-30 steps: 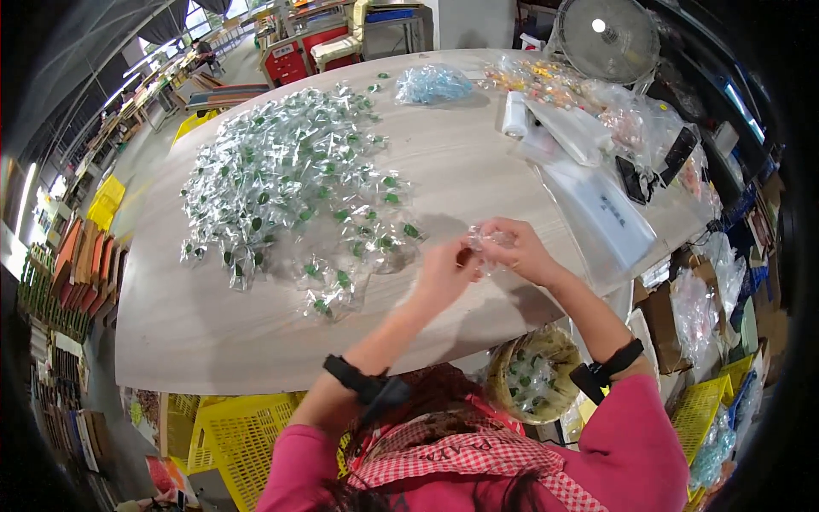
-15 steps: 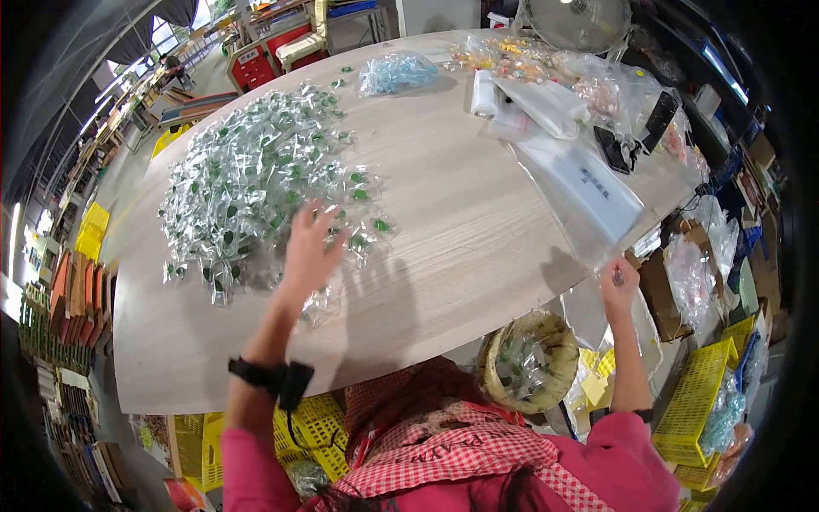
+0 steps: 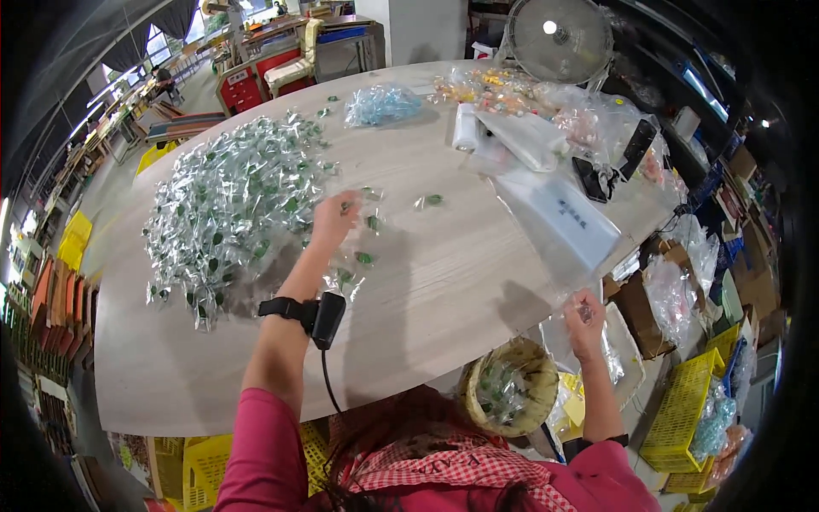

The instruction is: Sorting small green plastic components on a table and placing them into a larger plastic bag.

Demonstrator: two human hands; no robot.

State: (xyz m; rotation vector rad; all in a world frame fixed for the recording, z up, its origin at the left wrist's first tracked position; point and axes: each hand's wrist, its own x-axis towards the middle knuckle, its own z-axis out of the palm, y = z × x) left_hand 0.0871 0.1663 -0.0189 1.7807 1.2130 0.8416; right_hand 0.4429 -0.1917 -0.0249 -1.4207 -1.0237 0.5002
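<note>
Item, heap of small green pieces in clear crinkly wrappers (image 3: 226, 205), upper left of frame: light, slippery, I am judging; my left hand (image 3: 334, 218) is reaching in, fingers curled; my right hand (image 3: 585, 314), lower right, is pinching a clear bag (image 3: 597, 350).

The table (image 3: 444, 282) looks like pale wood with a smooth, matt top. The heap of small packets (image 3: 230, 205) on its left part is clear, glossy, crinkled plastic film over green pieces. The flat bags (image 3: 559, 218) at the right are smooth, shiny, translucent plastic. The round basket (image 3: 509, 397) near the table's near edge looks woven and rough, of straw-coloured fibre. The crates (image 3: 682, 405) at the right are yellow moulded plastic lattice. The sleeves (image 3: 264, 452) are matt pink cloth.
</note>
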